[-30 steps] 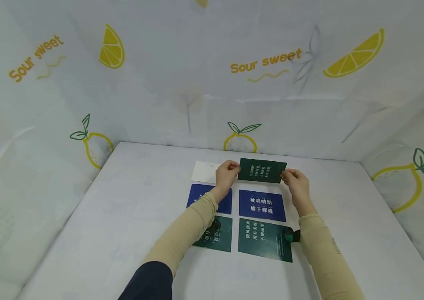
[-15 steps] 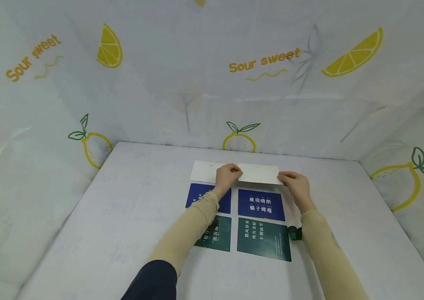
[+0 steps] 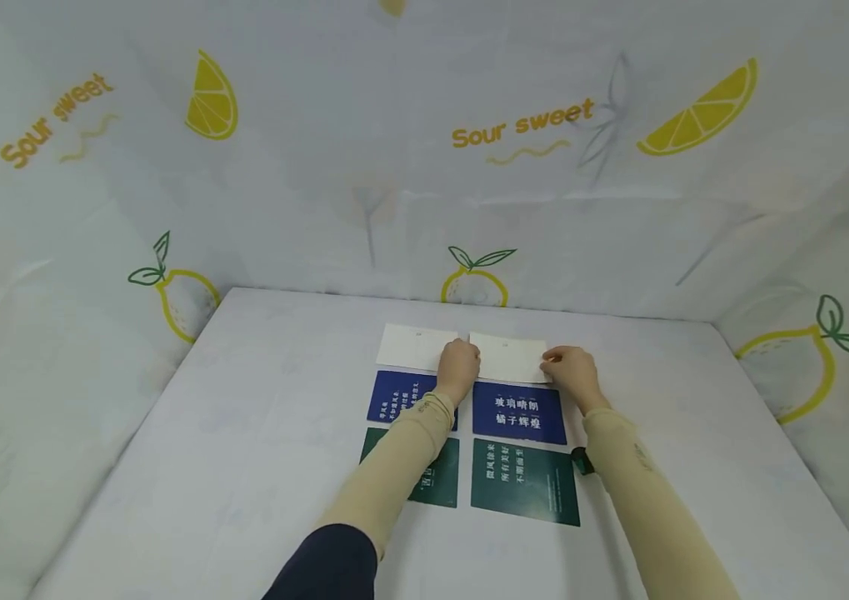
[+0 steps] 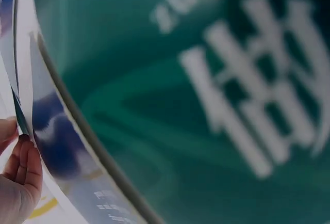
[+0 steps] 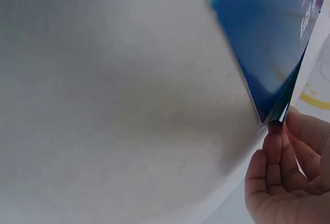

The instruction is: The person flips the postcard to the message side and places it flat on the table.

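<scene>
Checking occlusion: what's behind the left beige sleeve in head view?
Parts of the left blue card and left green card show on both sides of the beige sleeve; the strips it covers can't be seen.

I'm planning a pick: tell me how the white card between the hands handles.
Probably light: the white card looks thin edge-on. Likely flexible: its dark underside seems curved near the right hand. Possibly slippery: that underside shines.

Free table [image 3: 244, 433] left of cards [image 3: 409, 346]; left sleeve [image 3: 387, 467] obstructs left green card [image 3: 441, 478].
</scene>
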`<action>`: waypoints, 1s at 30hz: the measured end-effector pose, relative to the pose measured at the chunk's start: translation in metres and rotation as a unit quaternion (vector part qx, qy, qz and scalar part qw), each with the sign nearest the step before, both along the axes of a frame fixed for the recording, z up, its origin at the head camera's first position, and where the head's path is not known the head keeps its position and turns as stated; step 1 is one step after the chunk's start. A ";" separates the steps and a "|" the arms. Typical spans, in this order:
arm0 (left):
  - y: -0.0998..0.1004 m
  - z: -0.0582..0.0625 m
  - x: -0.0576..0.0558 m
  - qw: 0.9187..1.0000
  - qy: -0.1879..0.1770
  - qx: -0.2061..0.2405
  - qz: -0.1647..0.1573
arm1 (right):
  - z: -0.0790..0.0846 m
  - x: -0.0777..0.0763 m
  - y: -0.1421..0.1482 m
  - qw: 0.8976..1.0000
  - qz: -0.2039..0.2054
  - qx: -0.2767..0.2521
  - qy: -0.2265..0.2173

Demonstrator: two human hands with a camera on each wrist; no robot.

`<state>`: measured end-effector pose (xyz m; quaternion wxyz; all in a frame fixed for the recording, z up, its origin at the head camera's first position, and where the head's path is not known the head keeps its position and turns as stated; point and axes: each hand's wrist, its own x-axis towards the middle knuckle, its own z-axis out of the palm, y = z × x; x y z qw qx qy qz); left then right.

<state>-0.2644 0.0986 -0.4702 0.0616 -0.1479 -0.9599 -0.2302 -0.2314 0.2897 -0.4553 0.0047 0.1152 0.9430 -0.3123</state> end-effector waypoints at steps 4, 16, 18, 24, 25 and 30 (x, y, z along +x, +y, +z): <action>0.003 -0.001 0.001 0.994 0.065 -0.091 -0.005 | -0.001 -0.004 0.000 0.999 0.028 0.042 -0.003; 0.003 0.001 0.001 0.989 0.074 -0.129 -0.012 | 0.000 -0.008 0.002 0.993 0.069 0.090 -0.022; 0.001 0.000 0.000 0.991 0.068 -0.118 -0.011 | 0.000 -0.006 0.002 0.994 0.068 0.086 -0.021; -0.007 0.007 -0.001 0.996 0.047 -0.064 -0.029 | 0.012 0.007 0.004 0.998 0.040 0.038 0.005; -0.009 0.010 0.000 0.997 0.046 -0.053 -0.033 | 0.015 0.010 0.005 0.999 0.037 0.030 0.013; -0.029 0.025 0.004 0.997 0.067 -0.010 -0.035 | 0.028 0.022 -0.001 0.999 0.029 -0.003 0.045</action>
